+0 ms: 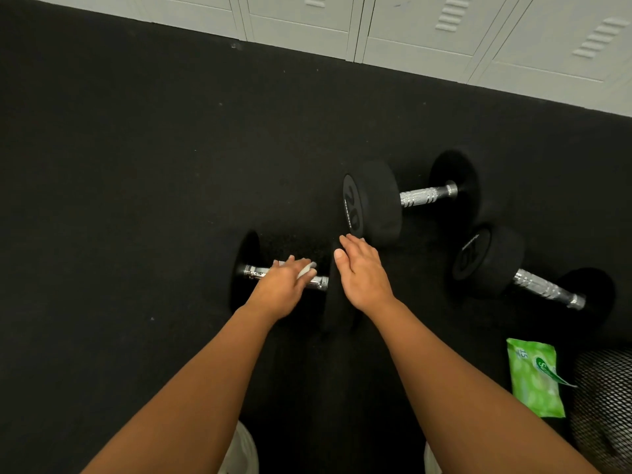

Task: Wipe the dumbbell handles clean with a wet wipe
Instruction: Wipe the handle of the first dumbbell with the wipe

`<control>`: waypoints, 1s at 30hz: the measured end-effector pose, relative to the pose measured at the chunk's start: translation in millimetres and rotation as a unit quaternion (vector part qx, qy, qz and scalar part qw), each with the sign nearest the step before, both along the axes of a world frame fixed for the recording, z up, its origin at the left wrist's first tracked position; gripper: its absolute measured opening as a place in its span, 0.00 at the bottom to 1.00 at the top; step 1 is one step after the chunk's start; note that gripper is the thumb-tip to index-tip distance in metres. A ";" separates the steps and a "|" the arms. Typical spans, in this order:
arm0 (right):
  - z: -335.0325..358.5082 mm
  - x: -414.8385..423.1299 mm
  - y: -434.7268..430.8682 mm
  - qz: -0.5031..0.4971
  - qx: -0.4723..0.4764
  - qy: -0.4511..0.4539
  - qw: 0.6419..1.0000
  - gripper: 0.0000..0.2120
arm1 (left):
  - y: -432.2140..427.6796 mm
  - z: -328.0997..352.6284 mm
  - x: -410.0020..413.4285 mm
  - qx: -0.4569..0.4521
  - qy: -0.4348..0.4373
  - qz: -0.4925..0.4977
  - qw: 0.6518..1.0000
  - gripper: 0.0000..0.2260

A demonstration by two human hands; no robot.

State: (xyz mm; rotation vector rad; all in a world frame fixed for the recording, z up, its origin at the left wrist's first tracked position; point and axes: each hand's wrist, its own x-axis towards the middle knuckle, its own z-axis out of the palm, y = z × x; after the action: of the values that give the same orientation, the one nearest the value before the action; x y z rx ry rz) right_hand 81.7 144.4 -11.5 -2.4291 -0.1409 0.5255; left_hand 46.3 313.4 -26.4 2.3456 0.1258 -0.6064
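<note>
Three black dumbbells with chrome handles lie on the dark rubber floor. My left hand [284,285] lies over the handle [254,272] of the nearest dumbbell and holds a white wet wipe [306,269] against it. My right hand [359,271] rests with straight fingers on top of that dumbbell's right weight [337,302]. A second dumbbell [372,203] lies beyond, its handle [425,195] bare. The third dumbbell [489,260] lies at the right with its handle [543,289] bare.
A green pack of wet wipes [533,381] lies on the floor at the lower right, beside a black mesh bin [605,405]. Grey lockers [410,29] line the far edge of the floor. My shoe tips [239,453] show at the bottom.
</note>
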 end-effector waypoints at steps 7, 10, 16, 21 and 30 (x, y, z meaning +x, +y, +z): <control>1.0 3.6 5.9 -0.021 -0.017 -0.007 1.000 0.23 | -4.3 -7.5 -16.9 0.135 -0.071 -0.147 0.977 0.24; 4.5 5.0 13.2 -0.051 -0.027 -0.029 0.998 0.21 | 1.4 -10.7 -24.1 0.150 -0.100 -0.195 0.964 0.31; -1.5 -6.4 14.6 -0.017 -0.057 -0.076 0.995 0.24 | 3.1 -8.8 -17.0 0.145 -0.083 -0.171 0.971 0.25; -5.6 -6.6 10.2 0.013 -0.062 -0.073 0.995 0.24 | -14.3 -7.8 -8.8 0.151 -0.074 -0.178 0.970 0.21; -7.5 -17.9 11.3 -0.007 -0.034 -0.107 0.994 0.28 | 4.8 -14.5 -20.8 0.129 -0.122 -0.188 0.966 0.27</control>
State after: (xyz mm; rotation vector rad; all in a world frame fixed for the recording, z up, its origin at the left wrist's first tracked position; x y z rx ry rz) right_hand 63.9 155.7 -19.0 -2.5473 -0.1993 0.2658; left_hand 25.5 318.2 -41.0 2.7009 -0.3833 -0.4939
